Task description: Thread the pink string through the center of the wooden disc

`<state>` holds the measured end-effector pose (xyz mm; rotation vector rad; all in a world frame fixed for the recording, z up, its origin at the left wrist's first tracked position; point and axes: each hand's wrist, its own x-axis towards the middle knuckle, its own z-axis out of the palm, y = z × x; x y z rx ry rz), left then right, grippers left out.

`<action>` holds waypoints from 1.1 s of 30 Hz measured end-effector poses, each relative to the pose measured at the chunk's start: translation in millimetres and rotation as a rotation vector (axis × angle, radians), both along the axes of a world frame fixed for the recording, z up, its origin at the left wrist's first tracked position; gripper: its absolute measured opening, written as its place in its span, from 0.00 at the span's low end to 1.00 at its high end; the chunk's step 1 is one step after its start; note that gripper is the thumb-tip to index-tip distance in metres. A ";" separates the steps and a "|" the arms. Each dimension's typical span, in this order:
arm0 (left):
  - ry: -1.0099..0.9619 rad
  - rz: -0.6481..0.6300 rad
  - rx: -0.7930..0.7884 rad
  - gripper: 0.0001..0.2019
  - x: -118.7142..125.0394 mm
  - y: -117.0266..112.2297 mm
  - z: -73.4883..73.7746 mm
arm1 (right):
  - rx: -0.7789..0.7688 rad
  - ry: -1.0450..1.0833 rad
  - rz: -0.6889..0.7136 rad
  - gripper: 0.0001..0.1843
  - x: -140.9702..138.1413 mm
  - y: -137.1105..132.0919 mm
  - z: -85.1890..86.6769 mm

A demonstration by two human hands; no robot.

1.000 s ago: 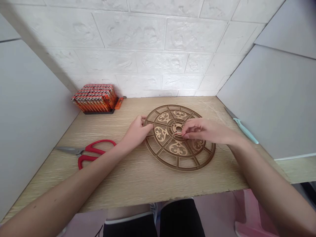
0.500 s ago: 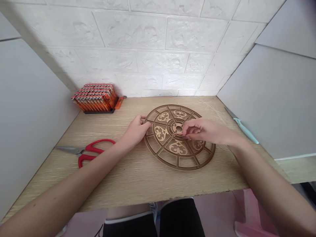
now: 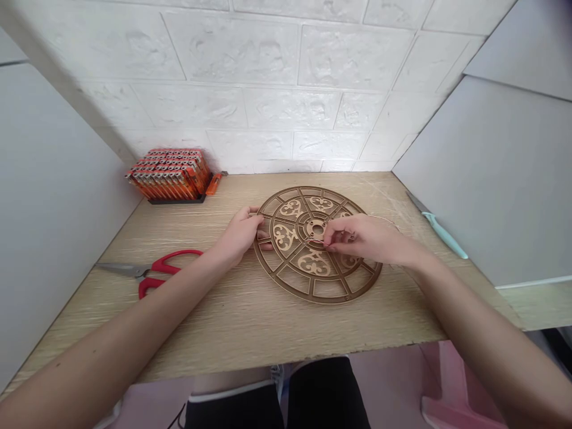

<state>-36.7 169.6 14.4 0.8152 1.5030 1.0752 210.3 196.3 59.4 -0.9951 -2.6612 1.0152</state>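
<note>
Round brown openwork disc [image 3: 317, 222] — scrolled panels, over tabletop [image 3: 250, 333], strand [image 3: 316, 241] near centre

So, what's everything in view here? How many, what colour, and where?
openwork disc: 1, brown-gold, mid-table
thin strand: 1 or more, pale, near disc's centre
scissors: 1, red-handled, table's left
lighters: dozens, orange-red, back left
tray: 1, black, under lighters
small object: 1, orange, right of lighters
knife: 1, turquoise-handled, table's right
table: 1, light wood-coloured, under disc
wall: 1, white, behind
side panels: 2, pale grey, left and right
floor: 1, pinkish, below table
plastic-looking object: 1, pink, below right
legs: 2, black-clothed, below table
left hand: 1, bare, holding disc's left rim
right hand: 1, bare, pinching strand
</note>
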 end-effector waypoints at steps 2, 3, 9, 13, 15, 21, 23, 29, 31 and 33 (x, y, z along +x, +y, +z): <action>-0.001 0.011 -0.001 0.14 -0.1 0.4 0.1 | 0.025 -0.018 0.005 0.05 -0.3 0.5 0.4; -0.003 0.015 -0.002 0.14 0.0 0.5 0.3 | 0.040 -0.023 0.011 0.05 -0.6 0.7 0.8; -0.020 0.019 -0.005 0.13 0.8 0.1 1.0 | 0.022 -0.012 -0.012 0.09 3.8 2.2 1.8; -0.047 0.010 0.002 0.13 0.7 0.0 0.2 | 0.027 -0.033 -0.027 0.11 7.7 3.8 -0.1; -0.053 0.011 -0.004 0.13 0.6 0.0 0.1 | 0.021 -0.020 -0.010 0.11 6.7 3.9 0.0; -0.066 0.012 -0.015 0.11 0.1 -1.0 -0.7 | 0.037 -0.022 0.008 0.11 0.4 1.3 4.8; -0.064 0.014 -0.014 0.11 -0.1 -1.4 -1.2 | 0.053 -0.038 0.011 0.11 0.1 1.0 5.3; -0.050 0.001 -0.004 0.11 -0.8 -1.7 -1.4 | 0.096 -0.077 0.046 0.12 1.5 3.2 0.7; -0.045 0.005 -0.006 0.11 -1.0 -1.5 -1.4 | 0.131 -0.086 0.059 0.11 1.4 3.8 -1.1; -0.042 0.006 -0.008 0.11 -1.3 -1.3 -1.6 | 0.159 -0.088 0.071 0.11 0.9 3.7 -2.0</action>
